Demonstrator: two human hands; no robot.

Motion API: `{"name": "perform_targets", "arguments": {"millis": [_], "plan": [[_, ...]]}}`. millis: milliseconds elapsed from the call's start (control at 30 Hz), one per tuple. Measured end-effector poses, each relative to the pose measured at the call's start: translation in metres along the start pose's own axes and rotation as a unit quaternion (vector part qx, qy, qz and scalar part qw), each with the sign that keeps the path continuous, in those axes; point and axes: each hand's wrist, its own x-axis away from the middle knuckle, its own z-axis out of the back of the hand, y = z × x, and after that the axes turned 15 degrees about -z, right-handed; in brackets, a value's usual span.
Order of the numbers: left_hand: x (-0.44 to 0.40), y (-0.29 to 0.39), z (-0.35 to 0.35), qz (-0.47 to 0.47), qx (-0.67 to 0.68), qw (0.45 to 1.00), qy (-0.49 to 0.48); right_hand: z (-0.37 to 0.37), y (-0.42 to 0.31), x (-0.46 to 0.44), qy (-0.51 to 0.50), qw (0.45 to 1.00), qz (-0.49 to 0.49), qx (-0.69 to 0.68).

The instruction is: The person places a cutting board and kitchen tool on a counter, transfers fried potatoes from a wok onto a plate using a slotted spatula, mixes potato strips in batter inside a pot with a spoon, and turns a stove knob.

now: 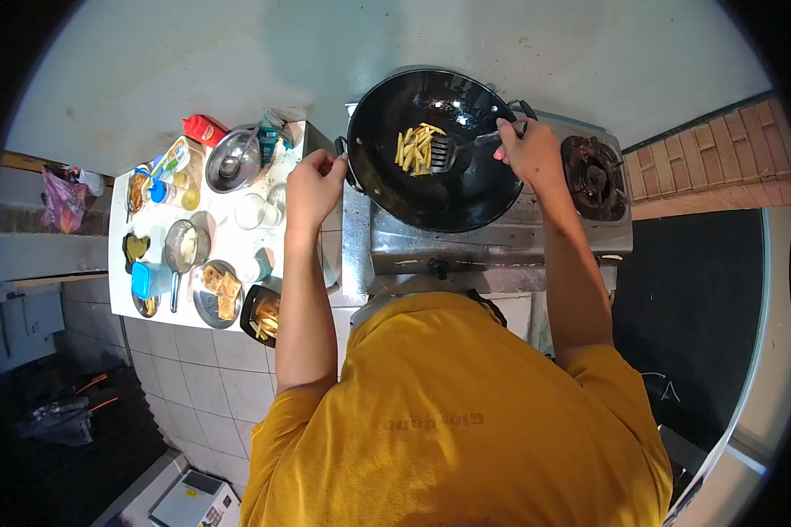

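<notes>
The person's left hand (pixel 316 184) is steadying the wok (pixel 448 198), its fingers closing around the near-side loop handle (pixel 342 151), while the right hand (pixel 526 158) is gripping the handle of a slotted spatula (pixel 446 155), fingers wrapped tight. And here are the fries (pixel 417 147), lying in a loose heap left of the wok's middle, with the spatula's slotted head sitting right up against them! The wok is resting on the steel stove (pixel 404 241), left of the bare burner (pixel 596 180). Stirring or turning the fries looks to be the step in hand, and the next move seems to be calling for a low blade under the heap and a firm left hold. Over on the table (pixel 224 230), a black bowl (pixel 247 309) is holding more fries.
</notes>
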Motion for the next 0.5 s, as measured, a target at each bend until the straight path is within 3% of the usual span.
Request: {"name": "perform_targets", "arguments": {"millis": [300, 500], "plan": [[0.003, 0.011, 0.007, 0.027, 0.004, 0.999, -0.026, 0.003, -0.013, -0.008, -0.078, 0.997, -0.003, -0.006], [0.006, 0.01, 0.008, 0.003, -0.016, 1.0, -0.019, 0.0, -0.037, 0.0, -0.077, 0.992, 0.104, -0.013]]}}
